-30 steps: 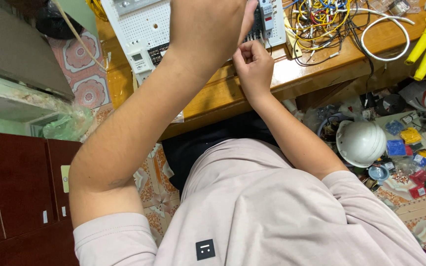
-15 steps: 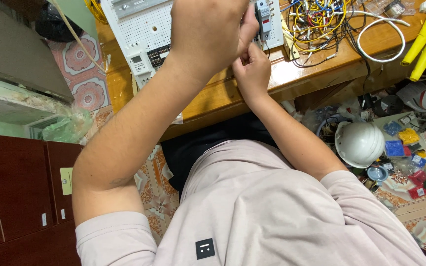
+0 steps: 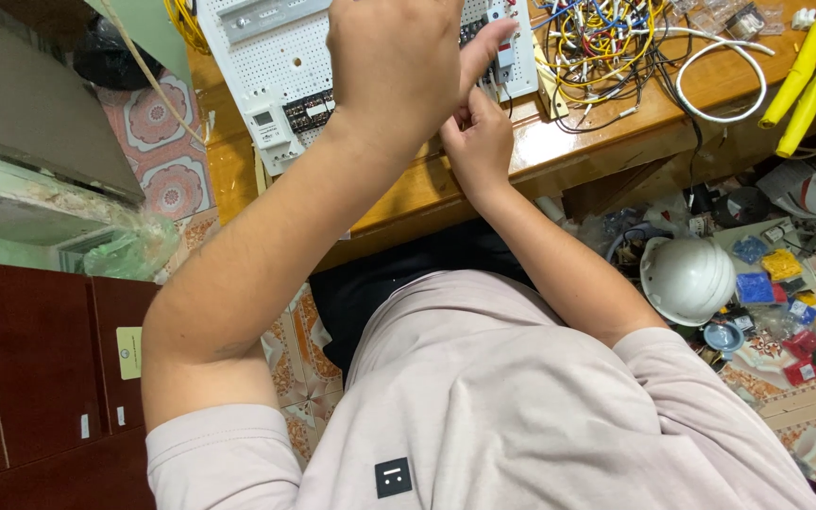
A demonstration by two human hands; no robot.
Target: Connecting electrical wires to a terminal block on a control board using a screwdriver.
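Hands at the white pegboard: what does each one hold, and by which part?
Cannot tell. Left hand and right hand meet over the pegboard, hiding their fingertips.

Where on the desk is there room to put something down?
Bare wood shows along the desk's front edge, below the white board, and inside the white cable loop. The wire pile is crowded, and so is the floor around the helmet.

Panel on desk — wires right, helmet below.
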